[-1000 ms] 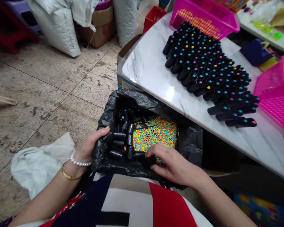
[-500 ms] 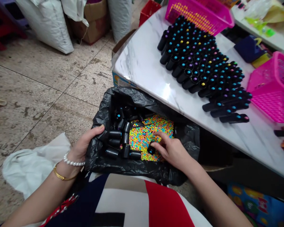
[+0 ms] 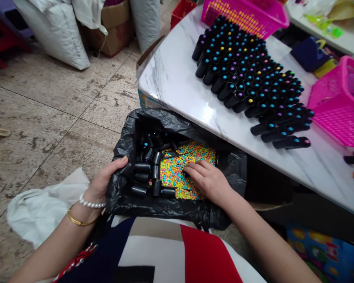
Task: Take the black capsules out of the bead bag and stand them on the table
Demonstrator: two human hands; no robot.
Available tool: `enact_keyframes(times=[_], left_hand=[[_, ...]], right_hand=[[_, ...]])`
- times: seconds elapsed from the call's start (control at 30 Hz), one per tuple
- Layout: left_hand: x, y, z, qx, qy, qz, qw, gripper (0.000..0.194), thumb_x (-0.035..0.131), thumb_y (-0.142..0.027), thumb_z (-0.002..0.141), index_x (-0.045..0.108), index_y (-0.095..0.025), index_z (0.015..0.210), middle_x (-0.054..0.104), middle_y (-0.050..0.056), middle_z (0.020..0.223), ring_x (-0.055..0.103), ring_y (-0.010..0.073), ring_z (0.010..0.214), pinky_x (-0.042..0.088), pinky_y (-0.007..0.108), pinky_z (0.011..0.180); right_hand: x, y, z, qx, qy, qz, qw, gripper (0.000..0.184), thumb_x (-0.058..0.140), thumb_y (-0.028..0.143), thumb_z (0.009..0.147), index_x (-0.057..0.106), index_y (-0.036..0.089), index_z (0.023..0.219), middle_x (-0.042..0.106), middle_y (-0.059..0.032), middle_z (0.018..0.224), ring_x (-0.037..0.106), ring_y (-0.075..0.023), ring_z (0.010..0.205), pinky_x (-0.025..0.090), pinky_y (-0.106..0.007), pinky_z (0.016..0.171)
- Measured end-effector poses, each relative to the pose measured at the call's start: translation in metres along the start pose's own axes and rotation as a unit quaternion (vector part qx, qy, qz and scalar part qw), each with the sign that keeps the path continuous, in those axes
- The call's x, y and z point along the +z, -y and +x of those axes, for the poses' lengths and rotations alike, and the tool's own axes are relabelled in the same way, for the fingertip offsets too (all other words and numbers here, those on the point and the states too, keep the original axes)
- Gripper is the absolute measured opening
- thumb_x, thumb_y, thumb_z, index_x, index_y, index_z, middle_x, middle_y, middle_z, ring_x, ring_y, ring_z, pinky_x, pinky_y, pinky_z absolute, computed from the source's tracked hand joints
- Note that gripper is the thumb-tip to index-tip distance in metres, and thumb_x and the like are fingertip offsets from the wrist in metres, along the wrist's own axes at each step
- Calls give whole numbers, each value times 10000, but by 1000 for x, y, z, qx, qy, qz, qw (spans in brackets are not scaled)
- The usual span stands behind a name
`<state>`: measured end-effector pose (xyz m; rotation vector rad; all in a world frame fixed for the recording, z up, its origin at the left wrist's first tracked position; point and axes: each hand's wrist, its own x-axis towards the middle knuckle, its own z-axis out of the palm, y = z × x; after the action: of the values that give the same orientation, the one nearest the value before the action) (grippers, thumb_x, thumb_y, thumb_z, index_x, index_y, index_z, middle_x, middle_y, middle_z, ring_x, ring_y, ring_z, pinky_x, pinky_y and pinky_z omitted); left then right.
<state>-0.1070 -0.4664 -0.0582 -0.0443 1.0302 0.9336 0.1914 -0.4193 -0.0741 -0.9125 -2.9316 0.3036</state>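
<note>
On my lap rests a box lined with a black plastic bag (image 3: pixel 177 116); my left hand (image 3: pixel 112 173) grips its left rim, thumb over the edge. Small multicoloured beads (image 3: pixel 177 173) fill the right part of the box. Several short black tubes (image 3: pixel 156 171) lie at its left, a few showing a blue spot at the end. My right hand (image 3: pixel 208 181) is palm down on the beads, fingers curled. A dark bit shows at its fingertips, apparently the black tube it pinched earlier, now mostly hidden.
Rows of black tubes with coloured ends (image 3: pixel 247 78) stand on the white marbled table (image 3: pixel 171 74) at right. Two pink baskets (image 3: pixel 339 106) flank them. White sacks (image 3: pixel 59 35), a cardboard box (image 3: pixel 118 27) and a white bag (image 3: pixel 38 216) are on the floor.
My right hand has turned palm down and moved slightly up over the beads, covering the black tube that showed between its fingers. My left hand keeps its grip on the rim.
</note>
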Motion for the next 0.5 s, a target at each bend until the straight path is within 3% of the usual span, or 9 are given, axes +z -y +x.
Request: enact_keyframes(times=[0.1,0.2,0.3,0.37,0.5], left_hand=[[-5,2,4,16,-4,-3,1000,181,628,-260,808,734,-116,833,772,93,761,725,303,800,584,412,775],[-10,3,8,20,-8,-8,1000,178,663,-261,779,731,-111,845,771,115,779,726,308,796,576,440,802],[-10,3,9,15,-5,-16,1000,149,666,-242,774,727,-114,820,771,116,776,723,316,814,574,454,805],[-9,2,7,7,-8,-17,1000,141,658,-242,780,723,-120,810,771,113,774,719,322,835,573,464,807],[-2,-1,3,-3,-22,-10,1000,178,635,-241,797,716,-115,893,772,111,791,713,329,861,564,480,823]], right_hand=[[4,8,4,-33,22,56,998,294,435,153,937,586,144,1189,643,-127,1183,572,-247,992,516,-399,842],[-2,13,1,15,15,196,980,257,506,163,914,584,177,1158,659,-94,1130,592,-224,1014,506,-380,887],[-13,13,-6,124,-47,368,920,281,626,217,858,576,227,1135,668,-51,1083,631,-188,994,516,-330,888],[-20,12,-10,164,-82,426,886,330,664,241,835,577,249,1154,666,-42,1089,643,-181,984,526,-308,862],[-28,12,-9,139,-92,397,902,320,672,194,812,628,252,1124,665,-40,1088,622,-186,1025,489,-316,910]])
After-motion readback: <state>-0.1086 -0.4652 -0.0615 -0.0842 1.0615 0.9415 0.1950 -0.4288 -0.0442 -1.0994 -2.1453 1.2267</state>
